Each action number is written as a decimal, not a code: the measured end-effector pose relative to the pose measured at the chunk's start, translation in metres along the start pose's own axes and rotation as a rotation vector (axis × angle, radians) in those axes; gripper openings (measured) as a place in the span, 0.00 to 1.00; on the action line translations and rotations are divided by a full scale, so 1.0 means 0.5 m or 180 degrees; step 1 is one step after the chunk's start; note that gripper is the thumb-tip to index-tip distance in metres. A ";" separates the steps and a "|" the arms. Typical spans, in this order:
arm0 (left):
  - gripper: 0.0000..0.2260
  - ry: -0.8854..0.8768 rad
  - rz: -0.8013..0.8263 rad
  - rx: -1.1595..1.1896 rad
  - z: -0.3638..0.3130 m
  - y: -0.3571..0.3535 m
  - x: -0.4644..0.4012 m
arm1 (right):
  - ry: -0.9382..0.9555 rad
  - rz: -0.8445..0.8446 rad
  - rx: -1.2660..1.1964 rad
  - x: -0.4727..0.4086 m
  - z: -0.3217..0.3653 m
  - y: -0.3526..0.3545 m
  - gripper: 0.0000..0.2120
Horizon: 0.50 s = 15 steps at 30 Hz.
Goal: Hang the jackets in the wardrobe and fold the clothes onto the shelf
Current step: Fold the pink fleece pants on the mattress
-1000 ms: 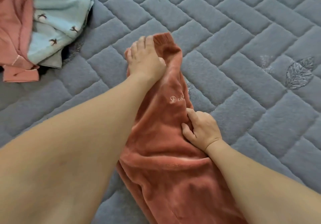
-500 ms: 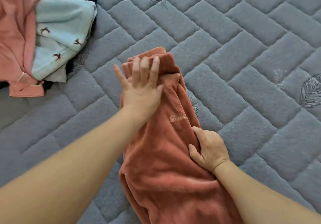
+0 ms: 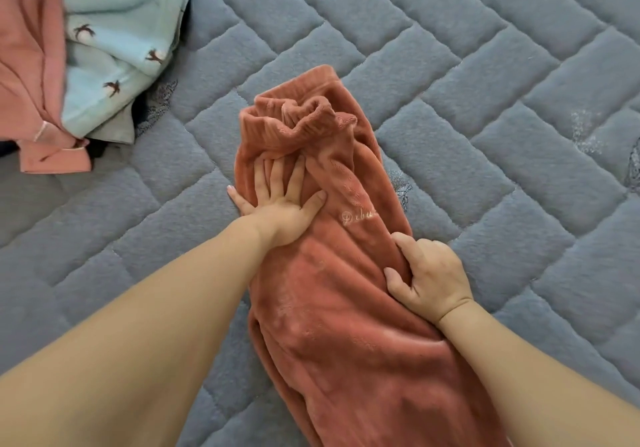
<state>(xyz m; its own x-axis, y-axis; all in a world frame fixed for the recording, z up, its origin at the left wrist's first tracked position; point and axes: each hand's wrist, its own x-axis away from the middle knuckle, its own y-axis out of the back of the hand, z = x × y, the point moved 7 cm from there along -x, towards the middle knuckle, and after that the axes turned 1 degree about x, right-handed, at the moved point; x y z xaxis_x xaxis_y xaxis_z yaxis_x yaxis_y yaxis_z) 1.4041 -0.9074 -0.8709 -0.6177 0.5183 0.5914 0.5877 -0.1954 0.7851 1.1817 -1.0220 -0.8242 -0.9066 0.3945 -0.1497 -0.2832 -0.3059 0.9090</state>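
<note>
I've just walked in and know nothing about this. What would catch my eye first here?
A plush rust-orange garment runs up the middle of a grey quilted bed cover, its ribbed far end bunched. The left hand lies flat with spread fingers on it, while the right hand pinches a fold at its right edge. In the far left corner sits a heap of other clothes, a pale blue piece with small birds beside a pink one.

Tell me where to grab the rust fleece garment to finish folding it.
Take the bunched ribbed end of the fleece garment at its far end, coming from above with the left hand, which lies flat just below it. That end stands up in loose ruffles, easy to pinch; the rest lies flat, pinned by the right hand.
</note>
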 end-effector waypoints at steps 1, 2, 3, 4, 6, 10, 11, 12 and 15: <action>0.38 -0.0012 -0.0006 0.0002 -0.001 -0.001 0.000 | -0.0041 0.0010 0.0037 0.000 0.001 0.002 0.22; 0.38 -0.0026 -0.0005 -0.0003 -0.002 -0.001 0.000 | -0.0116 0.0038 0.0065 -0.001 0.002 0.005 0.23; 0.38 -0.0045 -0.0015 -0.0009 -0.003 -0.002 0.000 | -0.0222 0.0087 0.0075 -0.002 0.005 0.010 0.23; 0.37 -0.0061 -0.0034 -0.0019 -0.003 0.000 0.001 | -0.0337 0.0136 0.0055 -0.006 0.011 0.015 0.23; 0.37 -0.0089 -0.0044 -0.0023 -0.002 0.001 0.001 | -0.0643 0.0357 -0.0058 -0.015 0.028 0.020 0.20; 0.35 -0.0077 -0.0046 -0.0005 -0.002 0.001 0.001 | -0.1326 0.0876 -0.0692 -0.028 0.054 0.033 0.11; 0.35 -0.0072 -0.0053 -0.0005 -0.002 0.002 0.001 | -0.1349 0.0946 -0.0733 -0.037 0.057 0.041 0.09; 0.35 -0.0068 -0.0054 0.0003 -0.001 0.003 0.001 | -0.1363 0.1063 -0.0730 -0.047 0.057 0.048 0.07; 0.35 -0.0071 -0.0058 0.0006 -0.001 0.004 0.002 | -0.2002 0.1164 -0.1758 -0.077 0.039 0.063 0.08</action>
<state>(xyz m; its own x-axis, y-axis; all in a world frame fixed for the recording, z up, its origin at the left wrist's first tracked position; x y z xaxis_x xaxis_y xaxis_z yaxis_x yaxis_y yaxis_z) 1.4043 -0.9078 -0.8686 -0.6164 0.5403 0.5728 0.5776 -0.1842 0.7953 1.2136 -1.0301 -0.7822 -0.6774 0.5415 0.4979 -0.2681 -0.8120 0.5184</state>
